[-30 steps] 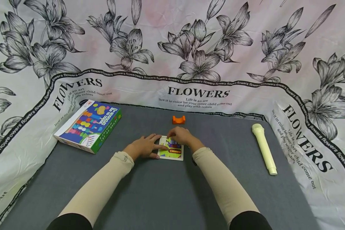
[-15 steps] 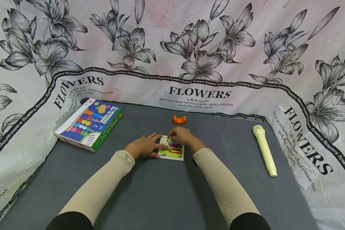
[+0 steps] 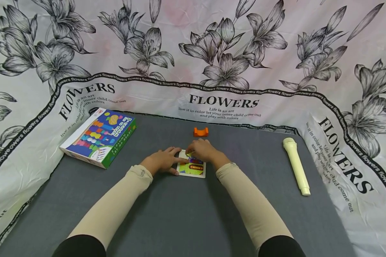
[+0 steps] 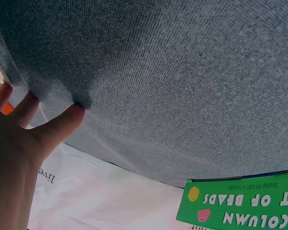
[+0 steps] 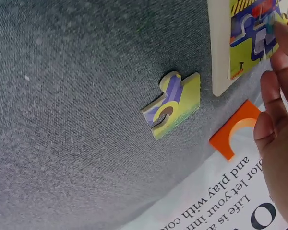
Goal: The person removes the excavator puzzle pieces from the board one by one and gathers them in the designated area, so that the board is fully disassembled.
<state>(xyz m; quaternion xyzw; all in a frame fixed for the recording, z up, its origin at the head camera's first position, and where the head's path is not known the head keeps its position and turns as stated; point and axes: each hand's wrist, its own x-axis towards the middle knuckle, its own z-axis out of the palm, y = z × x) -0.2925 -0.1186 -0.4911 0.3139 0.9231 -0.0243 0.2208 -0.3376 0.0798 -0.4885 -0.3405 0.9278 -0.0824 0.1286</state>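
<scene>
A small jigsaw puzzle point(image 3: 191, 170) in a pale square frame lies mid-table, printed in yellow-green and purple. My left hand point(image 3: 162, 160) rests at its left side, fingers spread, one finger reaching over the picture and the thumb by the frame's lower left edge. At the top of the puzzle my right hand point(image 3: 203, 150) bends its fingers down, pinching a small yellowish puzzle piece mostly hidden by the fingertips. In the right wrist view this hand point(image 5: 283, 91) is at the frame's edge. A loose puzzle piece point(image 5: 175, 103) lies on the cloth beside the frame, hidden in the head view.
An orange curved block point(image 3: 201, 132) sits behind the puzzle. To the left stands a blue and green bead-set box point(image 3: 99, 137); a pale yellow stick with a thicker end point(image 3: 296, 167) lies to the right. A flower-printed cloth point(image 3: 225, 103) borders the grey table point(image 3: 180, 217).
My right fingertips have shifted slightly left along the top of the puzzle. The left hand stays almost in place on the left side; the head view has tilted a little.
</scene>
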